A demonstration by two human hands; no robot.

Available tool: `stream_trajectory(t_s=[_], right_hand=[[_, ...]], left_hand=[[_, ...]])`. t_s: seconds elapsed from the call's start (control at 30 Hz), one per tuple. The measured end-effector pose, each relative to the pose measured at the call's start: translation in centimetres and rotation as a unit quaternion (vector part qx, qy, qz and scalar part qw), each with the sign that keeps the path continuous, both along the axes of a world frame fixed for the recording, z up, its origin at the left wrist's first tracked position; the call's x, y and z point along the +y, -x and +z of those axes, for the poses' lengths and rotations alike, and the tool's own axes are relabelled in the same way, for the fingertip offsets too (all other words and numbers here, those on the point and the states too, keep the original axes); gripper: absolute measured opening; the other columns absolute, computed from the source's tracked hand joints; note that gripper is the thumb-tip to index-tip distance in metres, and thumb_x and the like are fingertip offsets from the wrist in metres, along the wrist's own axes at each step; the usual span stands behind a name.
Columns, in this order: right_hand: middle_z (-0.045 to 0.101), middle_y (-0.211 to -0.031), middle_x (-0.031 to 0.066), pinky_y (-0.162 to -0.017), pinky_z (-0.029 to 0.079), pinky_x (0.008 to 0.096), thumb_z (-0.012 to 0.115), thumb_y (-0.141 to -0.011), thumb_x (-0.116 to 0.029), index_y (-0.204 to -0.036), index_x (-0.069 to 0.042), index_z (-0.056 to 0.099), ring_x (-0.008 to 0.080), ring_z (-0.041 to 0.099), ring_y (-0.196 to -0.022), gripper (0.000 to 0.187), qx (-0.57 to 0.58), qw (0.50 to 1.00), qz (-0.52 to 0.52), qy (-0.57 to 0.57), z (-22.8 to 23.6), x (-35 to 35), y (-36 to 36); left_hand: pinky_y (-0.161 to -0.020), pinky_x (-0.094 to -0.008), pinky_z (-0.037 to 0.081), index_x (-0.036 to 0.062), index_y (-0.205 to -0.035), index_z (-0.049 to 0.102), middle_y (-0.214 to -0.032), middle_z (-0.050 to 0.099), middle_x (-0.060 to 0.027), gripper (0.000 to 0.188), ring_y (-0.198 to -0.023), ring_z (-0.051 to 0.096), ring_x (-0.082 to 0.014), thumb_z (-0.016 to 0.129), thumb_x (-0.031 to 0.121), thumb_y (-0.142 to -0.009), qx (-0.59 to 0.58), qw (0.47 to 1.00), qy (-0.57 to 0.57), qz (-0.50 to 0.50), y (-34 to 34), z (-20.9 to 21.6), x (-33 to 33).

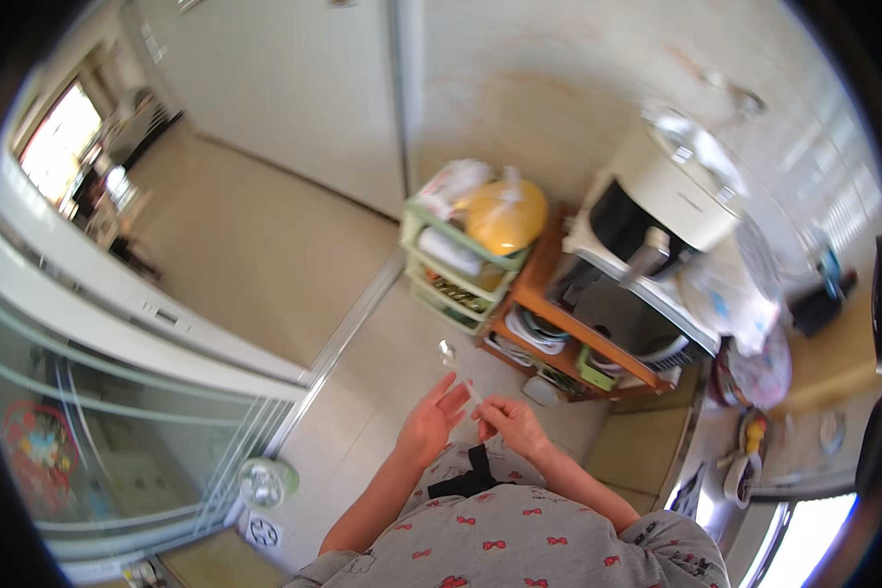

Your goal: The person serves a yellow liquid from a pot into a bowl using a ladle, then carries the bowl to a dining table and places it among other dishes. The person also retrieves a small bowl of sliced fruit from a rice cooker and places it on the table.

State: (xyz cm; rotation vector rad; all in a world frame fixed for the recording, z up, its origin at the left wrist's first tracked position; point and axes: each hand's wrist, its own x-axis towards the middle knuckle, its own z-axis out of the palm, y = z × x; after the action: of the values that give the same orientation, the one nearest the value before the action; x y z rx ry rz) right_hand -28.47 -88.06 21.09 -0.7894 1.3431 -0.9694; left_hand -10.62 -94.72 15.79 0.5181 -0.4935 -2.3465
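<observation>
My right hand [512,423] is closed in a pinch around the pale handle of what looks like a spoon [447,350]. Its shiny metal end points away from me, over the tiled floor; motion blur softens the thin part between. Just beside it, my left hand [431,423] is turned palm inward with the fingers stretched out, holding nothing. Both hands are in front of my waist. A black strap or cloth [472,474] lies against my grey patterned clothes below them.
Ahead stands a green tiered rack [446,265] with a yellow bag [505,218] on top. A brown wooden shelf [539,304] holds dishes, with a white air fryer [657,181] above. A glass sliding door [118,431] is at left, near a green-white bin [268,482].
</observation>
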Motion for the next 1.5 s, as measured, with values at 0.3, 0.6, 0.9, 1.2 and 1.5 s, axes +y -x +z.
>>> stream_trajectory(t_s=[0.3,0.6,0.9,1.2,1.5], right_hand=[[0.062,-0.067,0.0029,-0.060,0.050,0.0228,0.052,-0.098,-0.013,-0.090,0.000,0.064,0.0081,0.059,-0.061,0.020,0.017,0.991,0.130,0.036,-2.2,-22.5,-5.3],[0.061,-0.066,0.0032,-0.060,0.047,0.0228,0.054,-0.097,-0.014,-0.087,0.001,0.063,0.0081,0.057,-0.061,0.020,0.024,0.970,0.233,0.069,-1.7,-51.4,-15.3],[0.061,-0.068,0.0031,-0.062,0.047,0.0229,0.052,-0.098,-0.011,-0.088,0.001,0.062,0.0074,0.056,-0.064,0.019,-0.047,0.919,0.377,0.105,0.9,-72.5,-32.3],[0.062,-0.065,0.0032,-0.058,0.046,0.0221,0.051,-0.098,-0.016,-0.086,-0.001,0.064,0.0080,0.058,-0.060,0.023,-0.056,0.897,0.436,0.038,1.2,-90.5,-50.3],[0.058,-0.060,0.0008,-0.054,0.043,0.0215,0.053,-0.097,-0.018,-0.086,-0.002,0.065,0.0063,0.053,-0.055,0.023,-0.011,0.861,0.502,0.083,-1.2,-107.5,-71.7]], left_hand=[[-0.110,-0.0431,0.032,0.0117,-0.144,0.040,-0.145,0.046,-0.0164,0.051,-0.134,0.043,-0.0289,0.039,0.035,-0.098,-0.077,0.956,-0.123,0.256,-13.9,-3.0,-14.0],[-0.105,-0.0461,0.038,0.0155,-0.136,0.046,-0.138,0.053,-0.0161,0.043,-0.128,0.049,-0.0304,0.049,0.032,-0.096,-0.158,0.886,-0.242,0.362,-24.3,-8.1,-36.9],[-0.096,-0.0453,0.039,0.0154,-0.135,0.043,-0.119,0.066,-0.0102,0.048,-0.108,0.059,-0.0250,0.052,0.036,-0.093,-0.269,0.790,-0.327,0.443,-40.8,-19.5,-56.6],[-0.073,-0.0422,0.045,0.0173,-0.121,0.051,-0.104,0.068,-0.0077,0.036,-0.089,0.063,-0.0215,0.054,0.036,-0.090,-0.343,0.680,-0.429,0.486,-57.5,-25.0,-58.7],[-0.076,-0.0416,0.046,0.0178,-0.120,0.051,-0.112,0.067,-0.0092,0.032,-0.092,0.064,-0.0227,0.053,0.037,-0.094,-0.205,0.611,-0.504,0.575,-62.1,-23.3,-54.7]])
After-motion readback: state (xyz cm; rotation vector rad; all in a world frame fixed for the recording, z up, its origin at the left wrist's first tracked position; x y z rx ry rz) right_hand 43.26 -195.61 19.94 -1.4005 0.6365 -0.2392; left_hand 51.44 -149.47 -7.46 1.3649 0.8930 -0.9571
